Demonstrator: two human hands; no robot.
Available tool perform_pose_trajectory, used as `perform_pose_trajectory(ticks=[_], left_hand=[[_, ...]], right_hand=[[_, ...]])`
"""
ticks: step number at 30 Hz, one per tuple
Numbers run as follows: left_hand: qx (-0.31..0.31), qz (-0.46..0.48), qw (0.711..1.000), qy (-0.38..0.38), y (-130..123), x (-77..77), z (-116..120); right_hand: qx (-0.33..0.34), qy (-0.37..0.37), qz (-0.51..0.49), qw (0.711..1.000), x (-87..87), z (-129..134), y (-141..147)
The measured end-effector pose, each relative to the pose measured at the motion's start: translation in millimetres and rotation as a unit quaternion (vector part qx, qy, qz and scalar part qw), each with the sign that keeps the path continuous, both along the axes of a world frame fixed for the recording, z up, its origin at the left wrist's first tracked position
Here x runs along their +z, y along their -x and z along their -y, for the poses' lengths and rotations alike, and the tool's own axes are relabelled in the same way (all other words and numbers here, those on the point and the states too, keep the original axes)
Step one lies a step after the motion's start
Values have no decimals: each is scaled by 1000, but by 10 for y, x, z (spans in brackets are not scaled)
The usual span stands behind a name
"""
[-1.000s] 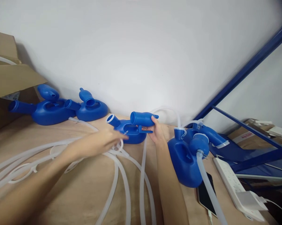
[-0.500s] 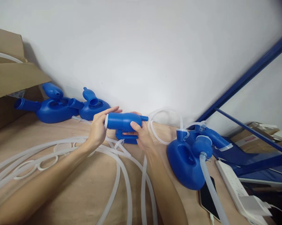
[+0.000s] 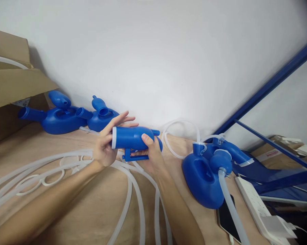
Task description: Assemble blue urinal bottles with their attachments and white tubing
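A blue plastic funnel-shaped urinal piece (image 3: 133, 136), with a narrow spout at its right end, lies sideways above the table. My right hand (image 3: 154, 149) is closed around its spout end, thumb on top. A white ring (image 3: 114, 137) sits around the wide mouth at the left. My left hand (image 3: 107, 143) is beside that mouth, its upper fingers stretched out and spread behind the piece; other fingers are near the rim, and whether they touch it I cannot tell. Below the piece shows a blue handle-shaped part (image 3: 136, 158), partly hidden.
Blue urinal bottles (image 3: 60, 124) stand by the wall at the left, near a cardboard box (image 3: 20, 80). Another blue bottle (image 3: 200, 177) with clear hoses is at the right, beside a phone (image 3: 228, 217) and a power strip (image 3: 252, 200). Clear tubes (image 3: 140, 204) and white rings (image 3: 53, 177) lie on the table.
The funnel piece has tilted, its white-ringed mouth turning more toward me. My left palm has come off the rim and its fingers have spread. The right hand keeps its hold.
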State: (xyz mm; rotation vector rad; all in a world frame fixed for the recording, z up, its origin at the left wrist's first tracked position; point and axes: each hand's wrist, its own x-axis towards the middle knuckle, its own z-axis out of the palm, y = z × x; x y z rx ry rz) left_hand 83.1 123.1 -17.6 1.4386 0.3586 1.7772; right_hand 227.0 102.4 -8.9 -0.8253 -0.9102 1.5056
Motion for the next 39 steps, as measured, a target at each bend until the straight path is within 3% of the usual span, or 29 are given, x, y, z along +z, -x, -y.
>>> perform_pose_trajectory(ticks=[3,6,8,10,13,16,18,20,23,25,30,33,37,39], left_hand=[[14,-28,999,-19,18,-24,9],[84,-162,983,-39,87,-50,-87],[92,-301,949,-24,165,-14,-152],[60,-423,904,8,247,70,-187],[5,-505,862,41,317,200,-194],[28,-517,854,60,287,195,-217],[76,-543,835,40,225,95,-258],[131,-583,802,4,146,-50,-310],[215,-627,748,-26,-2,-248,-370],[249,-637,729,-27,-126,-329,-395],[280,-637,718,14,-493,-417,-467],[264,-636,725,23,-599,-414,-501],[193,-623,757,19,-357,-271,-494],[185,-641,745,26,-98,-190,-497]], right_hand=[[1,2,23,1000,80,49,-45],[-7,-7,72,997,143,-6,-204],[-22,-34,102,994,149,-90,-360],[-32,-57,119,991,108,-200,-517],[-28,-68,129,989,-58,-409,-690],[-65,-120,214,967,-322,-656,-793],[-122,-155,336,921,-511,-804,-849],[-130,-160,389,898,-678,-907,-899],[-112,-160,409,891,-851,-976,-936],[-126,-162,420,884,-924,-991,-928],[-175,-153,434,870,-1033,-1005,-879],[-170,-161,445,864,-1071,-965,-891],[-145,-183,463,855,-1116,-867,-951],[-131,-193,470,851,-1132,-842,-985]])
